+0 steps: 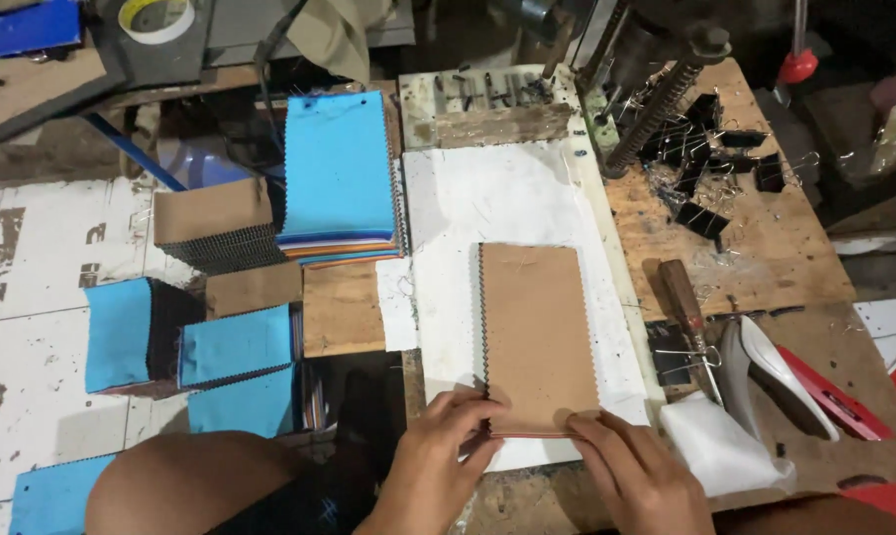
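Both hands are down at the near end of the brown-covered swatch stack [539, 337], which lies flat on the white board [487, 198] in the middle of the bench. The left hand [436, 466] has its fingers curled and loosely together, fingertips pressing the stack's near left corner, right by the zigzag-cut edge. The right hand [638, 474] lies flatter, fingers extended and close together, resting on the near right corner; neither hand pinches or lifts anything.

Off to the left, a tall blue-topped pile of fabric swatches [337, 168] stands beside a cardboard-topped dark pile [215, 223], with smaller blue swatch bundles [232, 347] nearer. To the right, a wooden-handled tool [684, 297] lies on the plywood, and a heap of black binder clips [710, 163] sits beyond it, loose, not in any container.
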